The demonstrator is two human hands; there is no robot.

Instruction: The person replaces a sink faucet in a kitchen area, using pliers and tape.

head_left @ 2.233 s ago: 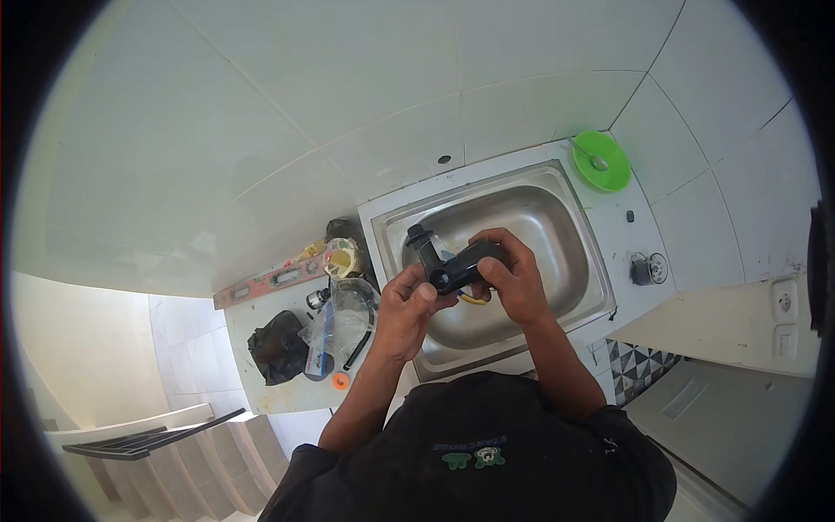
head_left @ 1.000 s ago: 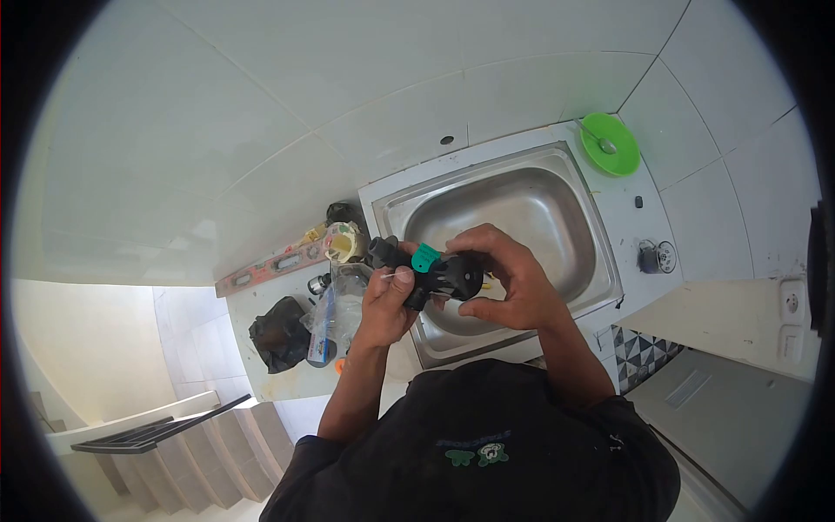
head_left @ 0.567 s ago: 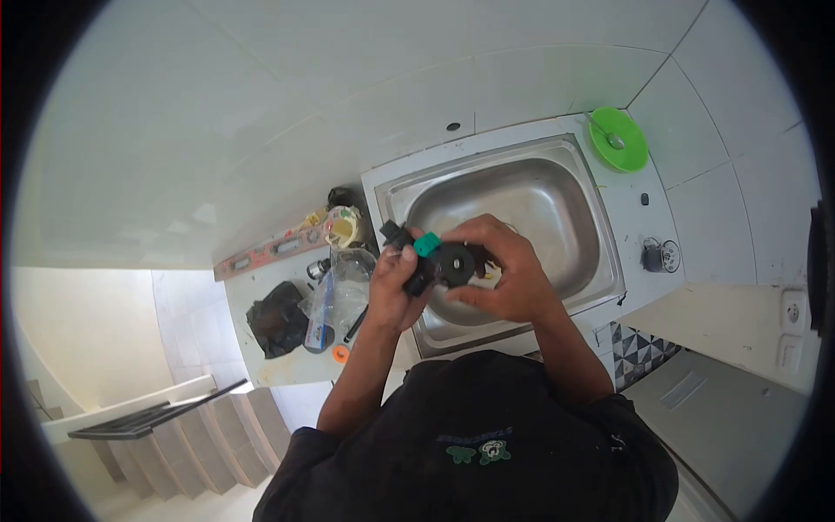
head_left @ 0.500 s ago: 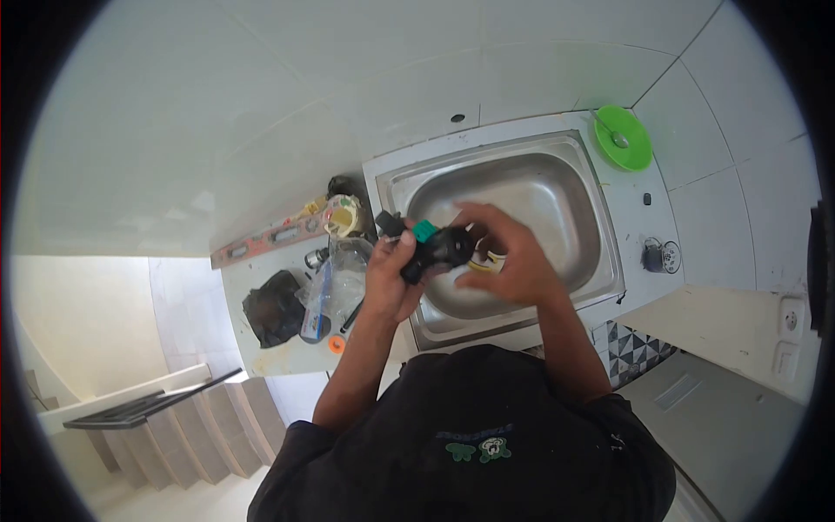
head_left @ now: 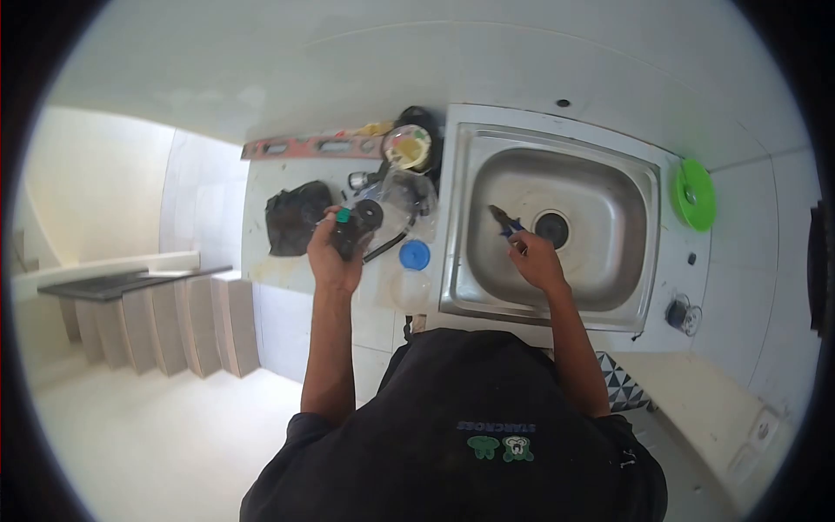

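Observation:
My left hand is closed around a black plastic fitting with a green part, held over the counter left of the sink. The fitting's round end faces up; part of its body is hidden by my fingers. Under and beside it lie a clear plastic bag and a black bag. In my right hand is a pair of pliers with dark blue handles, held over the left side of the steel sink. The jaws point up and left, away from the drain.
A red spirit level lies along the wall beside a white tub. On the counter's front part sits a blue round lid. Right of the sink are a green bowl and a glass mug. Stairs descend at left.
My left hand has carried the black fitting leftward from the sink's edge to over the counter. My right hand, earlier open beside the fitting, now grips pliers in the sink. The view has shifted.

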